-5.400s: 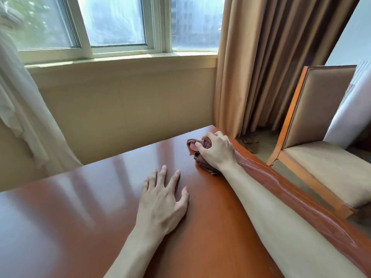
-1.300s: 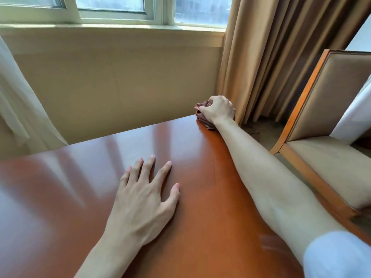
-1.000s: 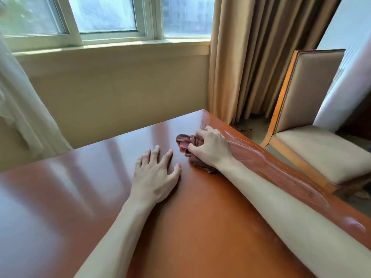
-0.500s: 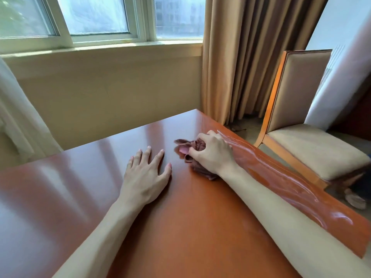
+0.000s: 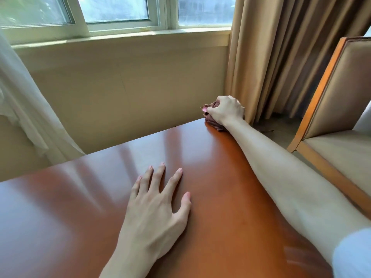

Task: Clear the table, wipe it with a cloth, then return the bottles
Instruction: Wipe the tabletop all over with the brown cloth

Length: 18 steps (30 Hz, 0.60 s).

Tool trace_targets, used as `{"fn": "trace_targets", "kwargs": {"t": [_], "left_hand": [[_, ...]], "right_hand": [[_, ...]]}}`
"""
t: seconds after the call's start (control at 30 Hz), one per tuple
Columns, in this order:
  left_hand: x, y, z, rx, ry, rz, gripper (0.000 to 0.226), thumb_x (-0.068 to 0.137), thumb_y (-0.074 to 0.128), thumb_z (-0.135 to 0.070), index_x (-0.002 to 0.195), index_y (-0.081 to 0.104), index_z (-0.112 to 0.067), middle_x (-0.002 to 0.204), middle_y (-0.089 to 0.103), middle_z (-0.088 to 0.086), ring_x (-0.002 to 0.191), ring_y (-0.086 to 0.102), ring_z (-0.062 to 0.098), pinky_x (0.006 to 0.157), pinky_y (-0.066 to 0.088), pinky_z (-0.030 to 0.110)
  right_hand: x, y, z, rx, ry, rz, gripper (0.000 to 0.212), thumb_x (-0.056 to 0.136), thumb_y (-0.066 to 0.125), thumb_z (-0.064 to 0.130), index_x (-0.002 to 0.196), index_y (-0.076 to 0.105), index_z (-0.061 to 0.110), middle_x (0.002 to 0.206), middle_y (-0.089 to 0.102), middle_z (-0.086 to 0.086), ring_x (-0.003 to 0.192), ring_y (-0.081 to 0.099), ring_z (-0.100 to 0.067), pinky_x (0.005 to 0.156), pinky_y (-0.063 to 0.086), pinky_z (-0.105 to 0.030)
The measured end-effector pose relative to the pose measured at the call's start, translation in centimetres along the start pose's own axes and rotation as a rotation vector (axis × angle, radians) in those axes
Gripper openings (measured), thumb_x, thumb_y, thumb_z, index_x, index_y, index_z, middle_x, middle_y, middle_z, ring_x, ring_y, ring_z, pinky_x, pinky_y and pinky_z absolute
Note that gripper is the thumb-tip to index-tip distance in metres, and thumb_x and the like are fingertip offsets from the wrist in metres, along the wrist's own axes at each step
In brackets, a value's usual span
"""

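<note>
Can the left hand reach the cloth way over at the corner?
Probably yes. The left hand lies flat on the table, nothing between it and the cloth, though the right hand already grips it.

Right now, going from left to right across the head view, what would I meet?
Sheer white curtain → left hand flat on the table → right hand gripping the cloth → tan curtain → chair.

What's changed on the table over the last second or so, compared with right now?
The right hand has pushed the brown cloth away from the person, from beside the left hand out to the table's far right corner, arm stretched out. The grip on the bunched cloth is unchanged. The left hand stays flat on the table, fingers spread. No bottles are in view.
</note>
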<state>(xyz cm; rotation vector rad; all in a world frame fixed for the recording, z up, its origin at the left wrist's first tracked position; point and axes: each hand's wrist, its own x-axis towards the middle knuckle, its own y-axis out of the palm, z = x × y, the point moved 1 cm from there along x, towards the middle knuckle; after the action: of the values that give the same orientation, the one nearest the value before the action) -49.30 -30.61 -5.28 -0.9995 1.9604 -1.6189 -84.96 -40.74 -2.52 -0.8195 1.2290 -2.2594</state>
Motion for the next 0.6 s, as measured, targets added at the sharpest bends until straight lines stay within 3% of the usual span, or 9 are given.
{"fn": "trace_targets", "kwargs": {"t": [0.17, 0.33, 0.6], "left_hand": [[0.4, 0.0, 0.1, 0.010, -0.011, 0.043, 0.070, 0.090, 0.012, -0.069, 0.157, 0.011, -0.049, 0.168, 0.006, -0.008, 0.154, -0.002, 0.017, 0.125, 0.004, 0.039], [0.2, -0.2, 0.0, 0.017, 0.011, 0.064, 0.066, 0.096, 0.022, -0.066, 0.157, 0.020, -0.043, 0.167, 0.015, -0.001, 0.154, 0.007, 0.024, 0.125, 0.007, 0.044], [-0.1, -0.5, 0.0, 0.016, 0.025, 0.092, 0.063, 0.099, 0.029, -0.061, 0.157, 0.025, -0.038, 0.168, 0.015, 0.006, 0.153, 0.011, 0.030, 0.124, 0.008, 0.046]], "right_hand": [[-7.2, -2.0, 0.3, 0.029, -0.095, 0.004, 0.041, 0.081, 0.066, 0.061, 0.097, 0.069, 0.023, 0.102, 0.059, -0.001, 0.111, 0.058, -0.032, 0.081, 0.038, -0.037], [-21.5, -7.1, 0.4, 0.092, -0.234, 0.074, 0.033, 0.080, 0.059, 0.061, 0.083, 0.057, 0.028, 0.093, 0.054, 0.005, 0.100, 0.056, -0.026, 0.073, 0.035, -0.034], [-42.8, -15.1, -0.4, 0.158, -0.401, 0.153, 0.029, 0.082, 0.059, 0.060, 0.093, 0.063, 0.034, 0.100, 0.053, 0.017, 0.099, 0.051, -0.008, 0.079, 0.040, -0.025]]}}
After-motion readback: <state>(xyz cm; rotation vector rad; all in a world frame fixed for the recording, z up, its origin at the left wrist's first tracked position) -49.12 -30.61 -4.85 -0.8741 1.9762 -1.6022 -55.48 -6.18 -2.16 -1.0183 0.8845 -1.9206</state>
